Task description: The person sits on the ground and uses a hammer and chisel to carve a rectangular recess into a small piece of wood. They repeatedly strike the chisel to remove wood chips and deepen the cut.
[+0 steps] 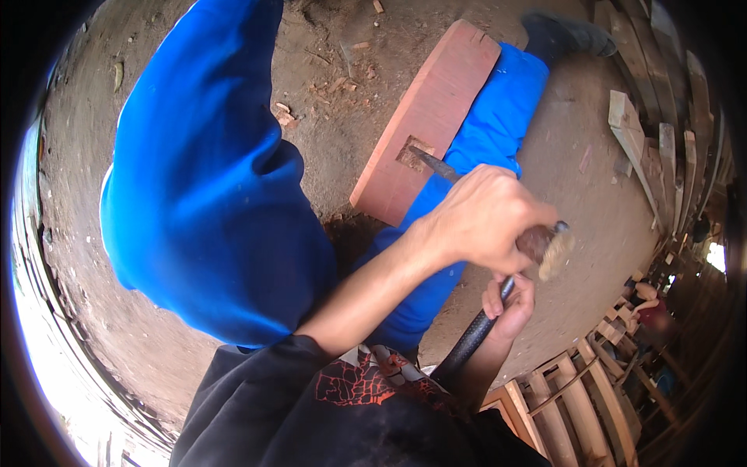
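My left hand (490,214) is closed on a chisel with a worn wooden handle (548,245); its dark metal blade (432,159) reaches into a square, roughly cut recess (405,149) in a curved reddish wooden board (443,86). The board rests across my blue-clad leg (506,101). Just below, my right hand (510,303) has its fingers wrapped round a black-handled tool (475,338), probably a hammer; its head cannot be made out clearly.
My other blue-clad leg (202,179) is bent at the left. Wood chips lie on the dirt floor (327,124). Planks (650,148) lean at the right, wooden pieces (576,397) stand lower right, and another person (650,307) is among them.
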The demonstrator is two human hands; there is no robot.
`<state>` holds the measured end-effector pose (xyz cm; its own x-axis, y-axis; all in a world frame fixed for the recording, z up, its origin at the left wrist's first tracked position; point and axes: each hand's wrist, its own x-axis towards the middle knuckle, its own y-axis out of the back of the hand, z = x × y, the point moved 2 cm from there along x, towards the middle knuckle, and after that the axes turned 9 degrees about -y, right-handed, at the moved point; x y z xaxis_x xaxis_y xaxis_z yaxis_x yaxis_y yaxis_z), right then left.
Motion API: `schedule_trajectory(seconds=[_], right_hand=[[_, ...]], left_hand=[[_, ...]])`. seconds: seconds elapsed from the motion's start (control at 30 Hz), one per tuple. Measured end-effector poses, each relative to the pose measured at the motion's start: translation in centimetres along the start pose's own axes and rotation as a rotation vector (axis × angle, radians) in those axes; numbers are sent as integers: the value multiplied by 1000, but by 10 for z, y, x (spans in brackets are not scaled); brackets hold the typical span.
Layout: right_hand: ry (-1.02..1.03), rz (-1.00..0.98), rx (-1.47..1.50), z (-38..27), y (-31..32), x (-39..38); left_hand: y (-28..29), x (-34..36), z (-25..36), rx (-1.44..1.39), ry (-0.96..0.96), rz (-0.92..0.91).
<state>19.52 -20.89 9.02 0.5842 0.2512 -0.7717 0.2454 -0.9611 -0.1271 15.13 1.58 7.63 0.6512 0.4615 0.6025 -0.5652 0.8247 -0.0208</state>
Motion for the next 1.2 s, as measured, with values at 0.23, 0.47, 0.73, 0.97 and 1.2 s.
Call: schedule_trajectory(seconds=[0.23,0.47,0.73,0.97,1.2], right_hand=[[157,-281,-9,-28,-7,-21],[317,-390,-30,-20,-16,-34],[351,-350,-142,-11,-24,-36],[383,-246,-98,-12,-10,-50],[473,-189,-321,-37,-28,-67]], left_hand=[[-12,1,-27,67,60,-57],[-20,2,-26,33,71,-167],[-31,-30,-57,203,26,222],[-26,-8,-51,176,-7,207],[-25,-15,-62,184,21,263]])
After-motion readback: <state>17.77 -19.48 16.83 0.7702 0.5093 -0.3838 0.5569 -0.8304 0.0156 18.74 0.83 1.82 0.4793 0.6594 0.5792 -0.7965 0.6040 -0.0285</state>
